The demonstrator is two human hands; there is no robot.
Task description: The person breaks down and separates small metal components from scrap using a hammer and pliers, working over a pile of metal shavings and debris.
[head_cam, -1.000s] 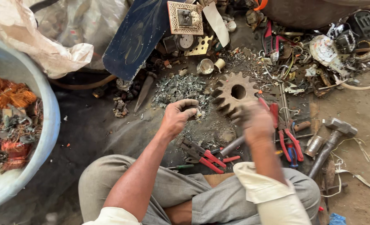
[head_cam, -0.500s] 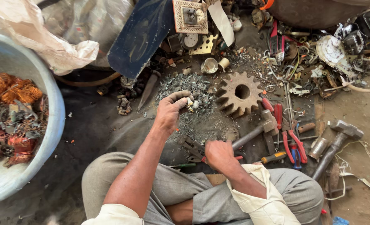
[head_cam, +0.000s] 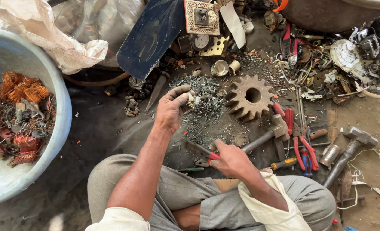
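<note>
Head: tub (head_cam: pixel 57 128) w/ copper scrap (head_cam: pixel 21 111)

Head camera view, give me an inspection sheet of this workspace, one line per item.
Surface: dirt ground, dark and strewn with metal shavings.
Job's things: small pale part pinched in left hand; red-handled pliers under right hand.
Clutter: rusty gear, hammers, screwdrivers, scrap pile.
Hands: left raised and closed on the part; right closed on the pliers.
Cables: loose wires at right.
Surroundings: blue tub of copper windings, plastic bag.
</note>
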